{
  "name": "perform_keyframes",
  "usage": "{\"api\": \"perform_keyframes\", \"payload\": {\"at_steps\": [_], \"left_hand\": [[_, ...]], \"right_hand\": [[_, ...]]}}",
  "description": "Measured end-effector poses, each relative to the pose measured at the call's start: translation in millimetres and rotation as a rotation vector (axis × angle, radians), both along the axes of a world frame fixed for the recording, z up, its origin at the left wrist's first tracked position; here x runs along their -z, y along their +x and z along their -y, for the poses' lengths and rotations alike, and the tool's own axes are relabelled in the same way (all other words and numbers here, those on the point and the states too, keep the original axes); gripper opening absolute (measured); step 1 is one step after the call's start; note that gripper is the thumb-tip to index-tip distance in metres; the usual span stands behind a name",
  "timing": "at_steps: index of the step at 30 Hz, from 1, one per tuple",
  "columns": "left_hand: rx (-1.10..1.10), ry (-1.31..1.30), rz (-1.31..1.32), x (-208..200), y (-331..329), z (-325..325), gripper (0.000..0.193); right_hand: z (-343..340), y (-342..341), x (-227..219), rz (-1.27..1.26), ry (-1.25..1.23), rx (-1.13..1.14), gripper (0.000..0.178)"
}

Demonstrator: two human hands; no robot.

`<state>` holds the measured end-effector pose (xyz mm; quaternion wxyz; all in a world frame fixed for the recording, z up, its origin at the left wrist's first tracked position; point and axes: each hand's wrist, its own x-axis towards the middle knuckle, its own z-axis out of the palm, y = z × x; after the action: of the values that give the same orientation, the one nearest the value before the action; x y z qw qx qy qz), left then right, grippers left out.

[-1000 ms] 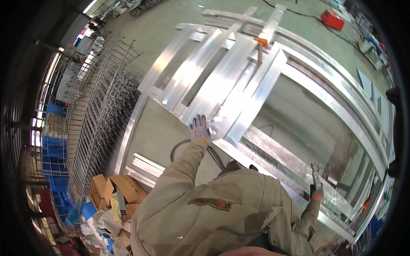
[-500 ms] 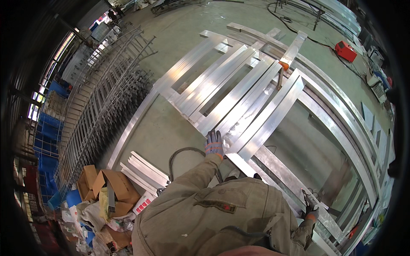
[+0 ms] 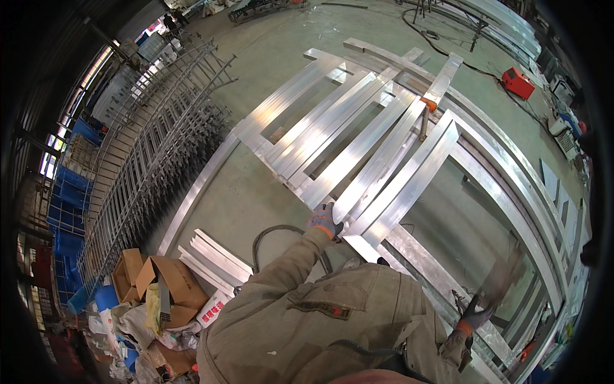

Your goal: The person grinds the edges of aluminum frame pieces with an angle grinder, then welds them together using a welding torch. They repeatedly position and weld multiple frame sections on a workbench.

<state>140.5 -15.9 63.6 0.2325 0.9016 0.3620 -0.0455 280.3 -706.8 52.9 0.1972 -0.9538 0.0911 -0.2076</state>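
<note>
My left hand (image 3: 324,221), in a grey glove with an orange cuff, is curled at the near end of a loose silver aluminium bar (image 3: 369,175). This bar lies slantwise among several others on an aluminium frame. Over the frame's near right side is my gloved right hand (image 3: 474,315), its fingers bent. A brown blurred shape (image 3: 503,276) adjoins it; what it is cannot be made out. Beside that hand a small dark tool (image 3: 459,299) rests at a frame rail (image 3: 427,258). An orange-headed hammer (image 3: 426,115) lies across the far bars.
Left of me stand cardboard boxes (image 3: 173,288) with plastic scrap, and short white profiles (image 3: 214,259). A long stack of metal railings (image 3: 160,147) fills the left side. A black hose (image 3: 257,240) curves by my left arm. A red machine (image 3: 517,83) sits far right.
My left hand has gone from lying flat with fingers stretched to curling at the bar's end. The bar has shifted and gaps beside it have widened. My right hand has moved slightly right.
</note>
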Motion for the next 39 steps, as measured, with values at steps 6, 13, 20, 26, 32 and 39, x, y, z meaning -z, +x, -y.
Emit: {"api": "perform_keyframes", "payload": {"at_steps": [6, 13, 20, 26, 32, 39], "left_hand": [[-0.169, -0.191, 0.137, 78.8, -7.4, 17.6, 0.103], [-0.624, -1.145, 0.394, 155.5, -26.5, -6.1, 0.080], [-0.482, -1.238, 0.351, 125.2, -29.7, -25.1, 0.047], [-0.568, -1.022, 0.182, 98.8, -24.2, -31.8, 0.084], [-0.503, -0.924, 0.181, 105.9, -10.4, -62.7, 0.093], [-0.570, -1.035, 0.357, 59.6, -21.2, -50.5, 0.067]], "right_hand": [[-239.1, 57.8, -8.6, -0.378, 0.697, -0.436, 0.054], [-460.0, 19.9, -40.7, -0.942, 0.619, -1.048, 0.078], [-502.8, -4.6, -21.5, -1.404, 0.608, -1.011, 0.089], [-522.5, -5.4, -4.6, -1.390, 0.528, -0.951, 0.098], [-510.7, -16.6, -7.0, -1.436, 0.745, -0.876, 0.092], [-513.2, -21.6, -17.7, -1.377, 0.839, -0.815, 0.096]]}}
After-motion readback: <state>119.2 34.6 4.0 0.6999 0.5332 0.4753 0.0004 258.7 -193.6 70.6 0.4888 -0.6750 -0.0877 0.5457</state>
